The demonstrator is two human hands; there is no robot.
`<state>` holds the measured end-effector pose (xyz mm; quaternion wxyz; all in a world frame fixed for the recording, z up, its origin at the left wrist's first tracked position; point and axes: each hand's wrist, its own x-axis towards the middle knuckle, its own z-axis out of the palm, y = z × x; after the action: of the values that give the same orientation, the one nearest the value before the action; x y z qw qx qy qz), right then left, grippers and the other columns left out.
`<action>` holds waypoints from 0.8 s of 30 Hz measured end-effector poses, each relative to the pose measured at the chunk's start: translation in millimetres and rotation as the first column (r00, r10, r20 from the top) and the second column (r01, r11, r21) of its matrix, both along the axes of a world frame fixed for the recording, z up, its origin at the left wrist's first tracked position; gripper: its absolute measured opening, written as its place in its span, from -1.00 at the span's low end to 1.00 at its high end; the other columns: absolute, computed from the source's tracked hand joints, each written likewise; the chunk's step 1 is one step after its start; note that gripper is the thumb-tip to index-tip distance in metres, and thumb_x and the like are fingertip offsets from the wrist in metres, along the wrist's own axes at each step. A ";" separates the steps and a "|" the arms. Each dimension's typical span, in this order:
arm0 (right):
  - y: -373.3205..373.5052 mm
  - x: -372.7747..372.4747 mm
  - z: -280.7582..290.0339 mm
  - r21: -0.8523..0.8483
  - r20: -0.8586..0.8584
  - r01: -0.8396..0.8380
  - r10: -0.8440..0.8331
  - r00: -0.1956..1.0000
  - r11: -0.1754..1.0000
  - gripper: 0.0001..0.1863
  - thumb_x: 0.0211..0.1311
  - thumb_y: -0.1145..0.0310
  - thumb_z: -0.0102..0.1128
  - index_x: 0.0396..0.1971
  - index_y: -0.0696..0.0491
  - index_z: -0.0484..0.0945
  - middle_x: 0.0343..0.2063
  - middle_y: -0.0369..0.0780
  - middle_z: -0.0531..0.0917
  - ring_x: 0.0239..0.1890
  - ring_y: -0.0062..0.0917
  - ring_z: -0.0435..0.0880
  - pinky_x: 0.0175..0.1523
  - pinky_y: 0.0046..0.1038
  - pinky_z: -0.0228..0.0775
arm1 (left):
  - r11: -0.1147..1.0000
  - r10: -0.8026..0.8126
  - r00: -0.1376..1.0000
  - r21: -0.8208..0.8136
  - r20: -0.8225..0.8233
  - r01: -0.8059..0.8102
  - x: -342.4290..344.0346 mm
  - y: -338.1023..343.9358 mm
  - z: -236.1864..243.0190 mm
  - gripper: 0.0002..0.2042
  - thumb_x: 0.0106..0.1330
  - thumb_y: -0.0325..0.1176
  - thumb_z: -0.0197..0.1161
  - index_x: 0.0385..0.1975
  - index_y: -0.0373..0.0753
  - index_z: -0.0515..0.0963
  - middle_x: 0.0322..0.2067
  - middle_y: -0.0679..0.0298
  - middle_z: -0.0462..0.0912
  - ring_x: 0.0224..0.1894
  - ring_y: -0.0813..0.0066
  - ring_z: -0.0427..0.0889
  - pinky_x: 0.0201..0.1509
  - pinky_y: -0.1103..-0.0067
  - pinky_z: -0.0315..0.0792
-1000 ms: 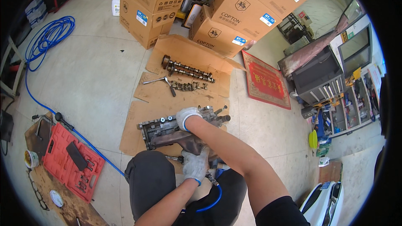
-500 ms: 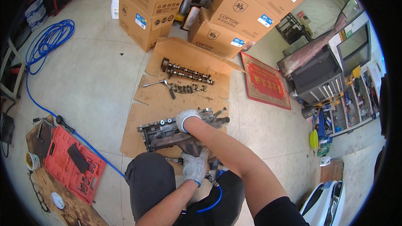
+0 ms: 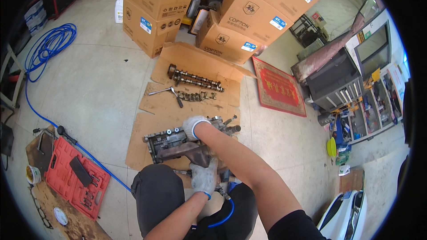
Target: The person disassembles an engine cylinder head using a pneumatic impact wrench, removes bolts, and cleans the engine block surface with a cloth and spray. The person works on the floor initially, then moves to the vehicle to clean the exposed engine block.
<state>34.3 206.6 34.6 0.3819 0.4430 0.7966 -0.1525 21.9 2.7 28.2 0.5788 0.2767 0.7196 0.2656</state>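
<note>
Pale tiled flooring (image 3: 98, 106) spreads through a workshop, a coiled blue hose (image 3: 49, 49) at far left and a red tool case (image 3: 78, 180) lying nearer the person. Along the left side of the cardboard sheet (image 3: 137, 151), toward its far half, rests a ratchet-like tool (image 3: 171, 90); two camshafts (image 3: 195, 76) stretch closer to the far edge. Across the near half, just in from the near left corner, sits a metal cylinder head (image 3: 165, 140), its long axis running left to right, the right end angled slightly away, a rust-brown manifold (image 3: 191, 152) along its near side. The left hand (image 3: 203, 178), gloved, is just below the manifold, its fingers seemingly clamped on an air tool (image 3: 183, 172) whose shaft points left, level with the head's near long side. The right hand (image 3: 193, 127), also gloved and the nearer of the two, lies over the top around mid-length, the head directly beneath it; whether those fingers grip cannot be told. Farther right are a red mat (image 3: 281, 90) and a dark cabinet (image 3: 331, 73).
</note>
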 end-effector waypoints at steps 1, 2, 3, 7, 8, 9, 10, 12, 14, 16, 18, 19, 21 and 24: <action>0.0 -0.2 -0.5 -0.027 0.019 -0.021 0.022 1.000 0.999 -0.62 0.24 0.30 0.24 0.04 0.02 0.72 0.07 -0.11 0.72 0.09 -0.23 0.73 0.11 -0.18 0.60 | 1.000 0.000 1.000 -0.008 0.004 0.000 -1.8 0.4 9.5 -0.13 0.19 0.22 0.34 0.14 -0.51 0.23 0.06 -0.31 0.56 0.11 -0.26 0.59 0.20 0.13 0.45; -1.3 -0.1 -1.3 0.005 0.009 -0.006 0.006 1.000 1.000 -0.63 0.23 0.31 0.23 0.02 0.03 0.73 0.05 -0.09 0.73 0.08 -0.21 0.73 0.10 -0.18 0.60 | 1.000 0.000 1.000 -0.016 0.007 0.000 -1.9 1.2 14.2 -0.14 0.19 0.22 0.34 0.14 -0.51 0.23 0.06 -0.31 0.56 0.10 -0.27 0.59 0.19 0.13 0.45; -5.4 -3.7 1.6 0.034 -0.003 0.005 -0.005 1.000 0.999 -0.64 0.23 0.32 0.22 0.01 0.04 0.73 0.03 -0.07 0.73 0.06 -0.20 0.74 0.09 -0.18 0.61 | 1.000 0.001 1.000 -0.021 0.014 -0.001 -2.1 1.5 14.2 -0.14 0.19 0.22 0.34 0.14 -0.51 0.23 0.06 -0.32 0.56 0.10 -0.27 0.59 0.19 0.13 0.45; -8.0 -9.8 -0.8 0.070 0.000 0.013 -0.013 1.000 0.997 -0.64 0.25 0.33 0.20 0.02 0.04 0.73 0.04 -0.06 0.73 0.06 -0.19 0.74 0.09 -0.17 0.60 | 0.998 -0.042 0.999 0.038 -0.026 0.043 5.7 -0.6 -16.6 -0.14 0.19 0.21 0.35 0.14 -0.51 0.23 0.06 -0.32 0.56 0.10 -0.27 0.59 0.19 0.12 0.45; -8.2 -13.0 -0.3 0.057 0.010 0.006 -0.006 1.000 0.998 -0.64 0.25 0.33 0.19 0.02 0.05 0.73 0.04 -0.07 0.73 0.07 -0.19 0.74 0.09 -0.17 0.60 | 0.995 -0.062 0.996 0.073 -0.057 0.066 8.9 -4.4 -31.7 -0.14 0.18 0.21 0.35 0.14 -0.50 0.23 0.06 -0.32 0.56 0.09 -0.27 0.60 0.19 0.12 0.45; -8.4 -13.3 3.4 0.047 0.024 0.005 -0.006 1.000 0.999 -0.64 0.25 0.33 0.19 0.02 0.05 0.72 0.04 -0.07 0.73 0.07 -0.19 0.74 0.10 -0.17 0.60 | 0.994 -0.062 0.996 0.089 -0.066 0.068 9.2 -6.1 -32.1 -0.13 0.19 0.21 0.35 0.15 -0.50 0.23 0.06 -0.32 0.56 0.09 -0.27 0.60 0.20 0.12 0.45; -8.1 -13.8 5.8 0.036 0.037 0.005 -0.006 0.999 0.999 -0.64 0.25 0.33 0.19 0.02 0.05 0.72 0.04 -0.07 0.73 0.07 -0.19 0.74 0.10 -0.17 0.60 | 0.992 -0.062 0.995 0.105 -0.076 0.069 9.4 -7.1 -32.7 -0.13 0.19 0.21 0.35 0.15 -0.49 0.23 0.05 -0.32 0.57 0.09 -0.27 0.60 0.20 0.11 0.45; -5.5 -12.0 0.1 0.035 0.046 0.018 -0.019 0.999 0.999 -0.64 0.25 0.33 0.18 0.02 0.05 0.72 0.04 -0.07 0.73 0.07 -0.19 0.74 0.10 -0.17 0.60 | 0.996 -0.044 0.997 0.070 -0.059 0.048 6.5 -4.3 -22.9 -0.13 0.19 0.22 0.34 0.16 -0.49 0.22 0.05 -0.31 0.57 0.10 -0.27 0.60 0.20 0.11 0.45; -5.4 -8.5 -3.1 0.042 0.063 0.017 -0.019 0.998 0.999 -0.63 0.27 0.32 0.17 0.03 0.04 0.72 0.06 -0.09 0.72 0.09 -0.20 0.73 0.10 -0.16 0.60 | 0.999 -0.012 1.000 -0.034 -0.005 0.012 -0.3 2.8 8.1 -0.13 0.19 0.21 0.34 0.17 -0.48 0.22 0.05 -0.31 0.57 0.10 -0.26 0.60 0.20 0.10 0.45; -6.8 -12.8 0.9 0.062 0.082 -0.015 0.010 0.997 0.998 -0.63 0.31 0.31 0.15 0.06 0.02 0.71 0.10 -0.13 0.71 0.12 -0.22 0.72 0.11 -0.13 0.59 | 0.998 -0.017 1.000 -0.057 0.007 0.018 -2.2 4.6 10.0 -0.14 0.21 0.18 0.35 0.21 -0.47 0.20 0.08 -0.29 0.55 0.13 -0.25 0.58 0.22 0.15 0.43; -3.9 -12.2 9.8 -0.007 0.068 -0.057 0.058 0.996 0.998 -0.63 0.31 0.30 0.15 0.06 0.03 0.71 0.10 -0.12 0.71 0.12 -0.21 0.72 0.12 -0.14 0.59 | 0.997 -0.018 1.000 -0.072 0.016 0.019 -4.0 5.6 11.6 -0.14 0.21 0.17 0.35 0.23 -0.47 0.19 0.09 -0.28 0.55 0.14 -0.23 0.57 0.23 0.18 0.42; -2.9 -12.0 11.9 -0.042 0.060 -0.077 0.080 0.995 0.996 -0.63 0.31 0.30 0.15 0.06 0.03 0.71 0.10 -0.12 0.71 0.12 -0.20 0.72 0.12 -0.14 0.59 | 0.997 -0.016 1.000 -0.075 0.018 0.018 -4.9 5.5 12.9 -0.13 0.21 0.17 0.36 0.23 -0.46 0.19 0.09 -0.27 0.55 0.14 -0.23 0.57 0.23 0.18 0.42; -3.8 -11.4 2.3 -0.010 0.044 -0.070 0.070 0.997 0.998 -0.63 0.30 0.31 0.15 0.06 0.03 0.71 0.09 -0.11 0.71 0.12 -0.20 0.72 0.12 -0.15 0.59 | 0.996 -0.021 1.000 -0.088 0.017 0.023 -6.1 6.3 19.7 -0.13 0.20 0.17 0.36 0.23 -0.46 0.19 0.09 -0.27 0.55 0.14 -0.22 0.57 0.23 0.18 0.42; -5.6 -7.7 -3.8 0.030 0.011 -0.062 0.062 0.998 0.998 -0.64 0.28 0.35 0.14 0.03 0.06 0.71 0.04 -0.06 0.72 0.08 -0.18 0.73 0.11 -0.18 0.60 | 0.996 -0.023 1.000 -0.087 0.019 0.025 -5.7 7.3 25.7 -0.13 0.20 0.17 0.36 0.23 -0.46 0.19 0.09 -0.27 0.55 0.14 -0.23 0.57 0.23 0.17 0.42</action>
<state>26.6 201.0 30.8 0.3839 0.4246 0.8102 -0.1264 16.3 10.1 53.9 0.6001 0.2571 0.7219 0.2294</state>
